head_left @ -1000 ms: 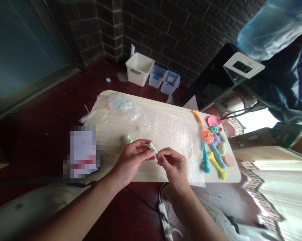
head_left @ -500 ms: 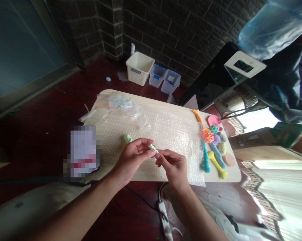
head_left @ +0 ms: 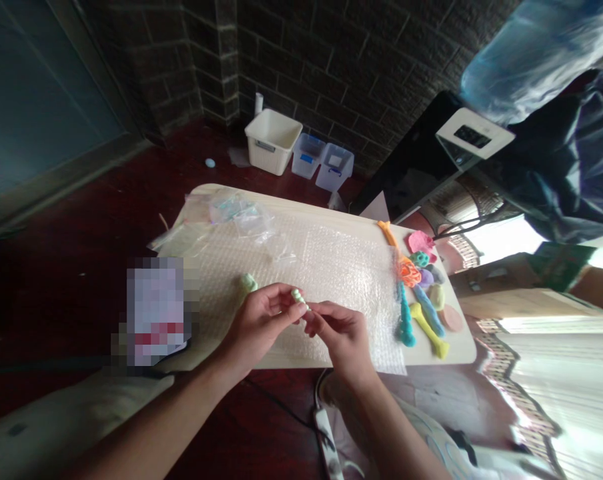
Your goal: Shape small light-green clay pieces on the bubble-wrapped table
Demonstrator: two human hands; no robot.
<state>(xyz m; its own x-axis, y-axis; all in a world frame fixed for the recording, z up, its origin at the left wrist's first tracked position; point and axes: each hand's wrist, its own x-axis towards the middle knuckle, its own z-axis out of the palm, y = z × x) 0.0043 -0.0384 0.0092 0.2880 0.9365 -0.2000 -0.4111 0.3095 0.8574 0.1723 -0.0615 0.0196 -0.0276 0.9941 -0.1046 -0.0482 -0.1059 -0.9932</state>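
The left hand (head_left: 261, 319) pinches a small pale green beaded strand (head_left: 297, 297) between thumb and fingers, and the right hand (head_left: 342, 337) closes its thumb and fingertips at the strand's lower end (the fingers hide part of it, so its full length cannot be told). The two hands nearly meet, with the strand held between them above the bubble wrap (head_left: 349, 267) that covers much of the pale counter (head_left: 459, 347).

Just beyond the left hand, a light green lump (head_left: 248, 283) lies on the wrap. Farther out, crumpled clear plastic bags (head_left: 254, 223) spread over the counter's far left part.

Toward the right end lie coloured soft-looking pieces: a teal knobbly strip (head_left: 405, 320), a yellow bone-shaped piece (head_left: 431, 331), a blue strip (head_left: 430, 311), an orange tangle (head_left: 409, 272), an orange strip (head_left: 387, 233) and a pink piece (head_left: 420, 243) (a small green piece (head_left: 420, 259) sits near the pink one).

Past the counter, a white bin (head_left: 273, 143) and two clear boxes (head_left: 307, 157) stand on the dark red floor (head_left: 181, 170) by the brick wall (head_left: 306, 60).
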